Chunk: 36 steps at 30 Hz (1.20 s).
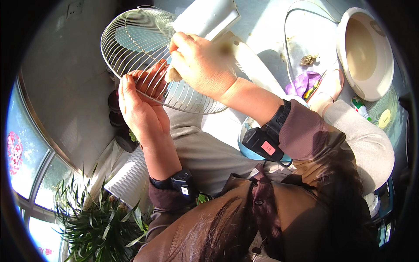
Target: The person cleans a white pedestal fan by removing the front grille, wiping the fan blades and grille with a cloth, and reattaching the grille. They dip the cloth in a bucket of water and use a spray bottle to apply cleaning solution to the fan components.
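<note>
A round wire fan guard is tilted in front of me at the upper middle. At its near left rim is my left hand, closed on it with the thumb by the rim and the fingers behind the wires. My right hand is closed on a small beige rag or sponge, pressed against the wires; most of it is hidden by the fingers. Behind the guard are a pale blue fan blade and the white fan housing. The pale fan stand runs down to the right.
A white basin with cloudy water stands at the far right, near a green round fan part. A purple cloth, a crumpled rag and a green-and-white tube lie nearby. A leafy plant is at lower left.
</note>
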### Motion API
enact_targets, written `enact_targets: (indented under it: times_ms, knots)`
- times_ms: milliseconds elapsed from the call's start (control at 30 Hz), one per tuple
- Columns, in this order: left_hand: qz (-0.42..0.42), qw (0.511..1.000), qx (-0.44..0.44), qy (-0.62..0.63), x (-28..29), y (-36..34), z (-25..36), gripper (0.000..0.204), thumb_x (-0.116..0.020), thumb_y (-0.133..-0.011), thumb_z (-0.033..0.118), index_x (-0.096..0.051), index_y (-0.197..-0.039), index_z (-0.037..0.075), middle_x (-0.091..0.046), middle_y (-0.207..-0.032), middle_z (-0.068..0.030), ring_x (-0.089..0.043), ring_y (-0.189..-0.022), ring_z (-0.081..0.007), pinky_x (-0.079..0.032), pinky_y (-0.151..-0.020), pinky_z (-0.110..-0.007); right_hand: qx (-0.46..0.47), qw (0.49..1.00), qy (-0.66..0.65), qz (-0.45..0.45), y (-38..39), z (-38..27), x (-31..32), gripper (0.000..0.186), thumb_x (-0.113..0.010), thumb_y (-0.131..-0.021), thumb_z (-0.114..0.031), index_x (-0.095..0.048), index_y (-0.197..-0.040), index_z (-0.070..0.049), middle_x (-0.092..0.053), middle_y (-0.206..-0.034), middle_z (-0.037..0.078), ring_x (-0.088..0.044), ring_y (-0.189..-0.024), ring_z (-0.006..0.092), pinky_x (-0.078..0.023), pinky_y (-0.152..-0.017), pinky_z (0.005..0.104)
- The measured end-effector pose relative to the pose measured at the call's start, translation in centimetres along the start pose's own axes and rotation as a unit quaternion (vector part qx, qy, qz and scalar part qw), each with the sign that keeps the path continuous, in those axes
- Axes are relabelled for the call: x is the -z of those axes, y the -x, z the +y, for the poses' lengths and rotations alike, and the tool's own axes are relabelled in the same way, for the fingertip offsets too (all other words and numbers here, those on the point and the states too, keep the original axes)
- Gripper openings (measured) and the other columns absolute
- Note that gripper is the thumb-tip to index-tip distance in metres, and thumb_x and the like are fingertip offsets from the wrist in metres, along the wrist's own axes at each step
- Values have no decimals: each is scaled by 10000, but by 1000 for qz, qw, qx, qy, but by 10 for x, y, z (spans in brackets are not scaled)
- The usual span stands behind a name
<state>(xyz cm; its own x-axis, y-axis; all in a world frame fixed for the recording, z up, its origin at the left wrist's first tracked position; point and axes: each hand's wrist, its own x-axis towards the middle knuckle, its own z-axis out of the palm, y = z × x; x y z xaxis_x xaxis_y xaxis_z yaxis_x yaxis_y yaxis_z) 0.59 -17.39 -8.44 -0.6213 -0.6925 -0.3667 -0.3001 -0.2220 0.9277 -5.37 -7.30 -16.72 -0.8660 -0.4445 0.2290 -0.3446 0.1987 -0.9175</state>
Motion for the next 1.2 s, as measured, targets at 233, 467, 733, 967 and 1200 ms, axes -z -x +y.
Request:
enact_targets:
  times_ms: [233,467,733,967,1200]
  knots:
    - [-14,1000,2,27,3,1,-1,266,-449,-1060,229,-574,-1023,-3,-707,-1008,-213,-726,-920,-304,-608,-811,-424,65,996,14,58,-7,17,-17,223,-713,-818,-166,-553,-908,-39,-621,-842,119,-694,-685,300,-582,-587,373]
    - [-72,997,11,22,-5,11,-4,282,-431,-1078,232,-573,-1083,-11,-698,-1025,-196,-714,-917,-296,-593,-861,-438,-99,976,-194,27,-13,26,-1,119,-589,-905,-118,-613,-948,-9,-639,-890,125,-661,-799,306,-542,-755,397]
    - [-38,999,-14,1,-11,11,0,264,-464,-1064,242,-574,-1096,5,-703,-1005,-145,-723,-887,-261,-607,-826,-419,-33,999,24,-8,-42,7,15,201,-696,-819,-126,-605,-974,-36,-634,-937,120,-698,-804,300,-592,-706,395]
    - [-13,999,-36,26,-8,10,-6,263,-451,-1065,220,-590,-1069,-3,-679,-992,-128,-710,-838,-253,-598,-794,-397,104,989,-107,22,-32,-6,8,204,-690,-834,-114,-576,-1000,-78,-614,-915,104,-690,-688,283,-594,-615,373]
    - [-67,997,-13,36,1,4,-4,283,-448,-1067,254,-574,-1047,1,-697,-983,-134,-712,-865,-238,-591,-794,-387,57,997,-54,26,-27,3,-2,280,-722,-814,-157,-578,-1040,-75,-608,-940,111,-701,-710,302,-600,-648,374]
